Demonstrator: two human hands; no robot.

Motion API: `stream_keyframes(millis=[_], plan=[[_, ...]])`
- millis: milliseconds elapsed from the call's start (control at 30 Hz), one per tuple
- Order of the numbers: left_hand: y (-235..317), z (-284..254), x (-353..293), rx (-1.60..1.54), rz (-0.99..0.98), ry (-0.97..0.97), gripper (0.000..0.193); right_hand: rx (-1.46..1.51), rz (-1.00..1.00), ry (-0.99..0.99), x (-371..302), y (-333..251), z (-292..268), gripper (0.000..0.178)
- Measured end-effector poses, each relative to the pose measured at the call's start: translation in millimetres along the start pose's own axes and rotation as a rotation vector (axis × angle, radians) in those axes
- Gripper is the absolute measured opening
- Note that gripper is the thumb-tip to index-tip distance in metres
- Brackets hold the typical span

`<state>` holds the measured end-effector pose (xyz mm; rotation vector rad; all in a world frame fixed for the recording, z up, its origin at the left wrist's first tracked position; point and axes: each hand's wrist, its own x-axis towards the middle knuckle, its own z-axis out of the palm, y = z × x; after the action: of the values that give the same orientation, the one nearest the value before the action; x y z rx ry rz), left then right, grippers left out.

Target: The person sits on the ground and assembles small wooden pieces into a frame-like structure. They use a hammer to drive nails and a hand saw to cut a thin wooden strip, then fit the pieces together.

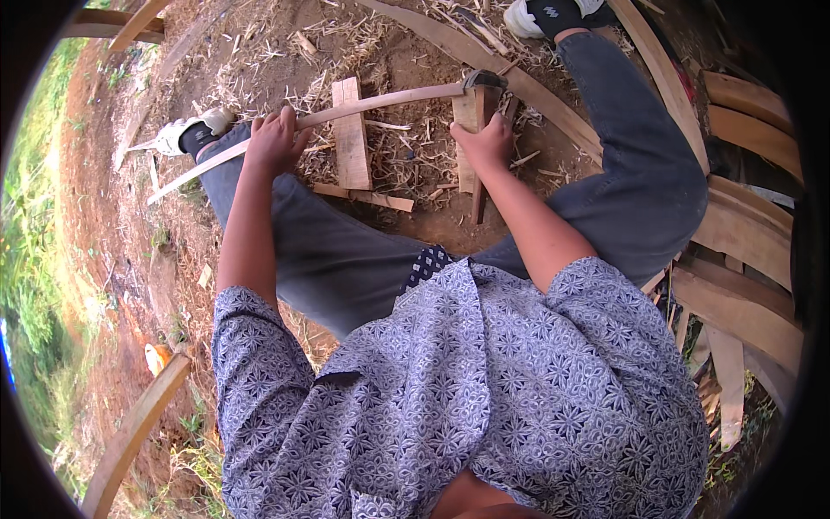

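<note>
My left hand (275,143) is closed around a long, thin, curved wooden strip (380,100), which slants from lower left up to the right. My right hand (488,143) is wrapped round the wooden handle (478,203) of a short chopping tool. Its dark metal head (485,80) meets the strip's right end; whether it cuts in is too small to tell. Beside my right hand stands a pale wooden block (465,112), partly covered by that hand. Under the strip, between my hands, lies a flat pale board (351,143).
Wood shavings (398,65) litter the dirt between my spread legs. A small wood piece (372,199) lies near my left thigh. A long curved plank (553,112) crosses beyond my right hand. Curved timbers (743,238) are stacked at the right, and another curved timber (134,437) is at lower left.
</note>
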<state>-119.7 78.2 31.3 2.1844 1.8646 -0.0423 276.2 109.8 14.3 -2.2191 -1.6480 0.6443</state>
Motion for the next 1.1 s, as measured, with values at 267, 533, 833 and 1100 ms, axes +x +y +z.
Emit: stream_keyframes(millis=[267,533,833,1100], plan=[[24.2,11.0,15.5,0.047,0.022,0.074,0.058,0.047,-0.023,-0.047,3.1,11.4,5.4,0.076],[169.5,22.9,84.3,-0.404,0.3,0.388,0.043,0.016,-0.031,-0.026,-1.0,8.5,11.1,0.085],[166.0,54.7,116.4,-0.615,0.222,0.422,0.034,0.032,-0.011,-0.085,3.8,-18.3,7.8,0.072],[172.1,56.8,126.4,-0.605,0.249,0.474,0.034,0.111,0.071,-0.039,7.7,-21.9,7.8,0.07]])
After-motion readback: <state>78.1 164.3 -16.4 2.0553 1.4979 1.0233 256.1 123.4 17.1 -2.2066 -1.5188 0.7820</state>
